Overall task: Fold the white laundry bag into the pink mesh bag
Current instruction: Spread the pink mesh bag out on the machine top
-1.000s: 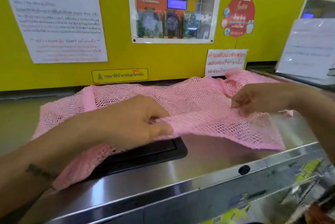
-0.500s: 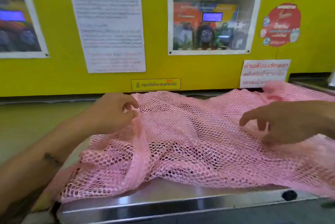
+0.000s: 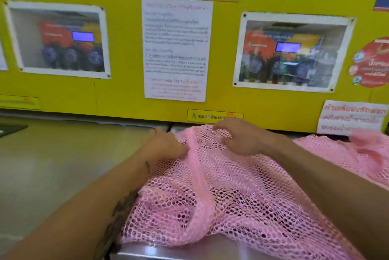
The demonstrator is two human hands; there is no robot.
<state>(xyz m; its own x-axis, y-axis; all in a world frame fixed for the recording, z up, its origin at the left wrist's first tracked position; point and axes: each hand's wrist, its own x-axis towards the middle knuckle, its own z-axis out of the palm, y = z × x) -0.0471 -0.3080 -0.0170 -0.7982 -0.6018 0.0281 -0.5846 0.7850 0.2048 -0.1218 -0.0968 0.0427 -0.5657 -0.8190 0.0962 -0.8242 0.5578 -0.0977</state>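
Fingers [image 3: 219,126] of the right hand [image 3: 242,139] are spread and lie flat on the far edge of the pink open-weave mesh bag [image 3: 221,192]; they press it and do not close around it. The left hand [image 3: 164,143], just left of the bag's thick pink seam band [image 3: 195,154], has its fingers curled against the mesh edge. I cannot tell if it really pinches the fabric or only pushes on it.

From the head view, the only view, the mesh bag lies crumpled over the shiny steel machine top [image 3: 189,251], with its near edge hanging a little over the front lip. Behind the bag stands the yellow wall panel [image 3: 126,95], carrying a white printed paper notice [image 3: 175,49]. No white laundry bag is visible; dark shapes show through the holes, but I cannot say what they are.

In my judgement the risks are these: the steel is smooth, so a strong pull toward the wall can slide the whole bag; fingertips can catch in the holes; and the overhanging part may drag the mesh off the front lip if both hands let go.
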